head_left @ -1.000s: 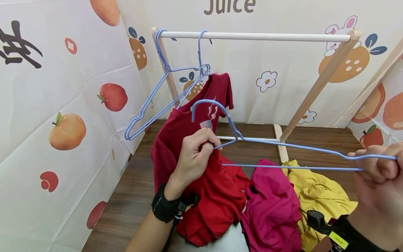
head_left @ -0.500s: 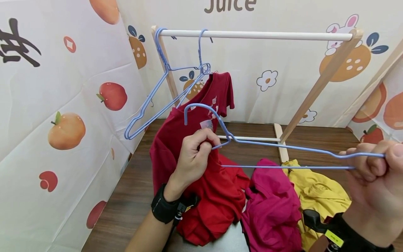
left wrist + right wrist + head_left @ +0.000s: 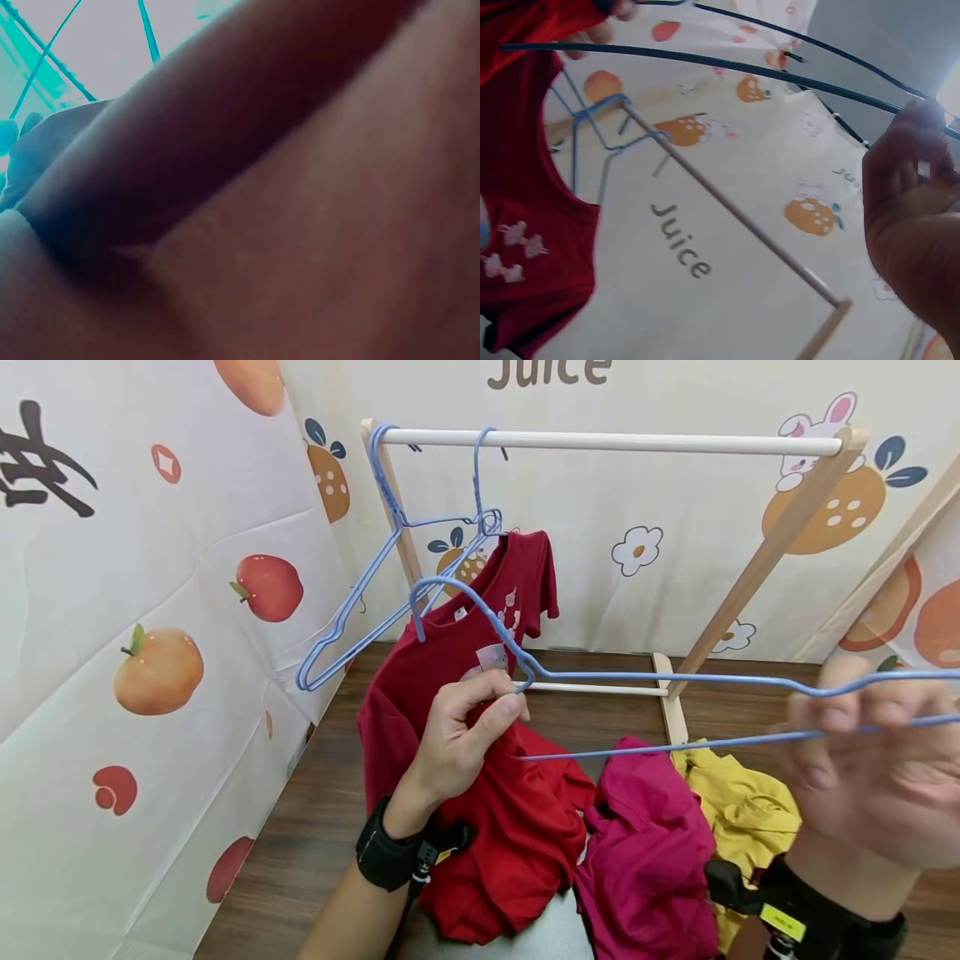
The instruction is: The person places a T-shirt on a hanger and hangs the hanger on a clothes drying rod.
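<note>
In the head view my left hand pinches the neckline of a bright red shirt, thumb against the index finger. A blue wire hanger runs from that grip to the right, its hook up and its left part hidden in the hand and cloth. My right hand, blurred, holds the hanger's right part, fingers curled around its bars. The right wrist view shows the right fingers on the hanger. Mostly skin fills the left wrist view.
Behind stands a wooden rack with a white rail. Blue hangers hang at its left, a dark red T-shirt below them. A magenta garment and a yellow garment lie heaped on the wooden table.
The hanger has slid left, its hook passing farther over the dark red T-shirt. My right hand has moved left, its fingers looser on the bars. The left hand stays about in place.
</note>
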Available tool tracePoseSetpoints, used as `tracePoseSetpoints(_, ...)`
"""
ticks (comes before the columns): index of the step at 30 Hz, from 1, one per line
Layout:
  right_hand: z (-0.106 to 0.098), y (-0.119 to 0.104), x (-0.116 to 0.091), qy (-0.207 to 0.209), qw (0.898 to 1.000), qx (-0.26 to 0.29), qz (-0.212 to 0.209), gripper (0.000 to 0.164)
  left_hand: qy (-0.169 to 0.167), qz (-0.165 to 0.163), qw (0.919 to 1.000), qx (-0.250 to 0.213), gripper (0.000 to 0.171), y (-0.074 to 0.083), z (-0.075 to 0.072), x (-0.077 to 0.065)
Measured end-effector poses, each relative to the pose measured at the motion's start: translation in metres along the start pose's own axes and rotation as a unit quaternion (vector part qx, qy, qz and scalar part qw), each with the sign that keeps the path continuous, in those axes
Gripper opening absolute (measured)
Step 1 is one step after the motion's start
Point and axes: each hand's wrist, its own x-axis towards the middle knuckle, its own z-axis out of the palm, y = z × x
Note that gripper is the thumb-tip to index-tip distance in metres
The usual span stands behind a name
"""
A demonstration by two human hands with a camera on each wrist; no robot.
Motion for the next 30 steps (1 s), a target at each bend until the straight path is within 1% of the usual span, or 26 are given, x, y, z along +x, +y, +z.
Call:
tracePoseSetpoints(1,0.005,0.006,0.004,0.022,1.0,-0.006,0.011,0.065,-0.001,0.008,1.0,-0.004,0.031,0.0,0.0,0.0)
tracePoseSetpoints(3,0.007,0.017,0.009,0.053,0.996,-0.053,0.049,0.055,-0.007,0.021,0.9996,-0.015,0.033,0.002,-0.001,-0.001)
tracePoseSetpoints(4,0.008,0.025,0.01,0.064,0.991,-0.09,0.073,0.049,-0.011,0.028,0.9993,-0.022,0.034,0.003,-0.001,-0.001)
tracePoseSetpoints(5,0.01,0.032,0.011,0.072,0.981,-0.141,0.109,0.04,-0.016,0.035,0.9989,-0.028,0.035,0.003,-0.001,-0.001)
tracePoseSetpoints(6,0.01,0.039,0.01,0.066,0.967,-0.198,0.144,0.036,-0.021,0.043,0.9983,-0.034,0.036,0.004,-0.001,-0.002)
tracePoseSetpoints(7,0.01,0.047,0.008,0.052,0.949,-0.256,0.178,0.035,-0.027,0.049,0.9976,-0.039,0.036,0.005,-0.001,-0.002)
tracePoseSetpoints(8,0.008,0.056,0.004,0.028,0.929,-0.301,0.212,0.035,-0.033,0.056,0.9969,-0.043,0.036,0.006,-0.001,-0.002)
tracePoseSetpoints(10,0.009,0.071,0.0,-0.025,0.885,-0.363,0.289,0.035,-0.048,0.072,0.9949,-0.053,0.036,0.007,0.0,-0.003)
tracePoseSetpoints(11,0.011,0.079,-0.002,-0.058,0.869,-0.371,0.323,0.034,-0.056,0.077,0.9938,-0.058,0.036,0.008,0.0,-0.003)
tracePoseSetpoints(12,0.011,0.087,-0.005,-0.086,0.855,-0.371,0.351,0.031,-0.063,0.081,0.9928,-0.062,0.036,0.009,0.0,-0.003)
tracePoseSetpoints(13,0.012,0.093,-0.008,-0.109,0.846,-0.362,0.375,0.027,-0.068,0.084,0.992,-0.065,0.036,0.011,0.0,-0.004)
tracePoseSetpoints(14,0.012,0.099,-0.01,-0.126,0.84,-0.351,0.395,0.023,-0.073,0.086,0.9912,-0.069,0.036,0.012,0.0,-0.004)
tracePoseSetpoints(15,0.011,0.103,-0.013,-0.142,0.833,-0.347,0.405,0.019,-0.078,0.087,0.9904,-0.073,0.035,0.013,-0.001,-0.004)
tracePoseSetpoints(17,0.01,0.11,-0.018,-0.168,0.83,-0.343,0.407,0.016,-0.086,0.086,0.9889,-0.085,0.035,0.015,-0.001,-0.004)
tracePoseSetpoints(21,0.008,0.115,-0.025,-0.184,0.823,-0.37,0.389,0.027,-0.107,0.081,0.9859,-0.1,0.034,0.019,-0.002,-0.004)
tracePoseSetpoints(24,0.009,0.117,-0.027,-0.178,0.814,-0.402,0.38,0.032,-0.115,0.078,0.986,-0.093,0.034,0.02,-0.002,-0.003)
tracePoseSetpoints(26,0.008,0.119,-0.026,-0.167,0.811,-0.415,0.378,0.03,-0.109,0.077,0.9872,-0.087,0.034,0.019,-0.003,-0.003)
tracePoseSetpoints(27,0.008,0.12,-0.025,-0.16,0.809,-0.421,0.377,0.028,-0.104,0.077,0.9879,-0.085,0.034,0.019,-0.004,-0.003)
tracePoseSetpoints(30,0.004,0.123,-0.023,-0.144,0.809,-0.433,0.37,0.025,-0.083,0.078,0.9908,-0.073,0.035,0.016,-0.007,-0.003)
